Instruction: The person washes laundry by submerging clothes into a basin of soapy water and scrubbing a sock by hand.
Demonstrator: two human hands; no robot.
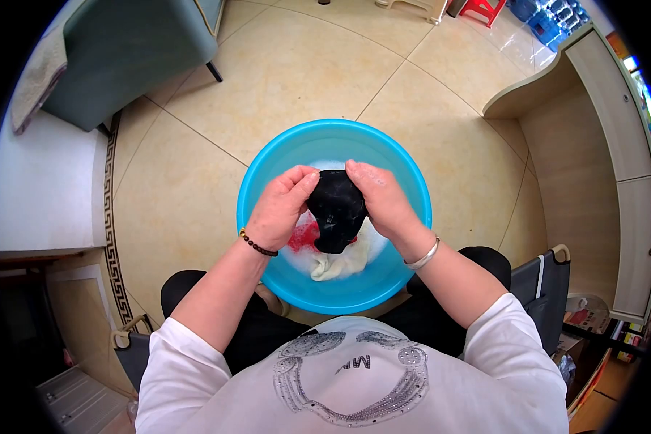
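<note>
A black cloth item, its exact kind not clear, is stretched between my two hands above a blue plastic basin. My left hand pinches its upper left edge between thumb and fingers. On the upper right edge, my right hand grips with the thumb on top; soap foam clings to this hand. Below the black cloth, a white cloth and a red cloth lie in foamy water inside the basin. The black cloth partly covers them both.
The basin stands on beige floor tiles between my knees. A grey-green armchair is at upper left, and a wooden cabinet at right. Farther off are a red stool and blue water bottles.
</note>
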